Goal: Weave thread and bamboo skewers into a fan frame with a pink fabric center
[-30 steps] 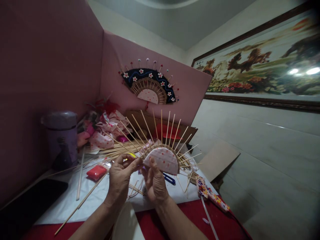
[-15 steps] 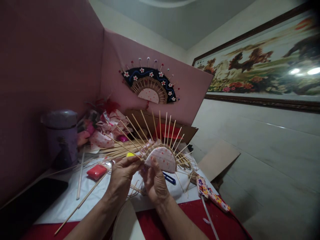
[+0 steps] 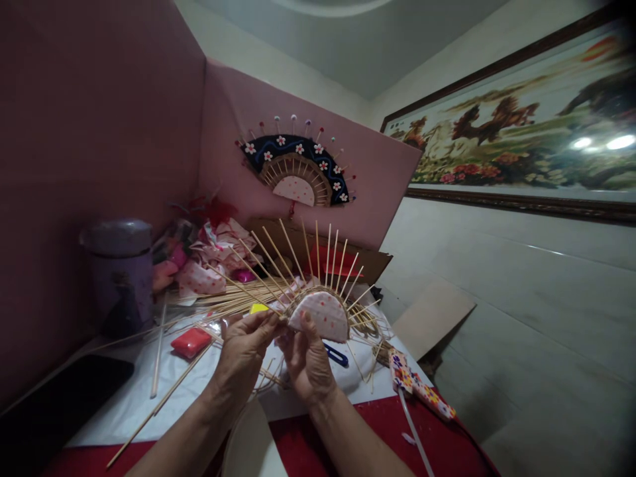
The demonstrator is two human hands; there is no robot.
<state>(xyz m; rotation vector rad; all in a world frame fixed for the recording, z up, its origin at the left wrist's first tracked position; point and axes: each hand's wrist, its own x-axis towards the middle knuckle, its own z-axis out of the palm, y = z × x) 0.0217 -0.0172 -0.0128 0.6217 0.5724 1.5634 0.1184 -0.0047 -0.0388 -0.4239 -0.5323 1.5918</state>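
Note:
A half-round fan frame [image 3: 325,315], covered in pink dotted cloth, is held up over the table. Thin bamboo sticks [image 3: 291,250] spread outward from its curved edge, where brown twine [image 3: 318,290] runs along their bases. My right hand [image 3: 311,364] grips it from below, thumb on the front of the cloth and fingers behind. At the frame's left corner my left hand [image 3: 247,344] pinches with thumb and forefinger by the end of the twine and the lowest stick. What exactly lies between those fingertips is mostly hidden.
A finished dark fan [image 3: 301,156] with flowers is on the pink board behind. A floral glue gun [image 3: 420,384] lies at right, a blue-handled tool [image 3: 336,354] behind my right hand. Left are a red packet [image 3: 191,342], loose sticks [image 3: 228,301], a lilac container [image 3: 122,281] and a dark phone-like slab [image 3: 74,391].
The whole view has shifted very slightly. Both hands keep nearly the same hold on the fan frame, with no other visible change.

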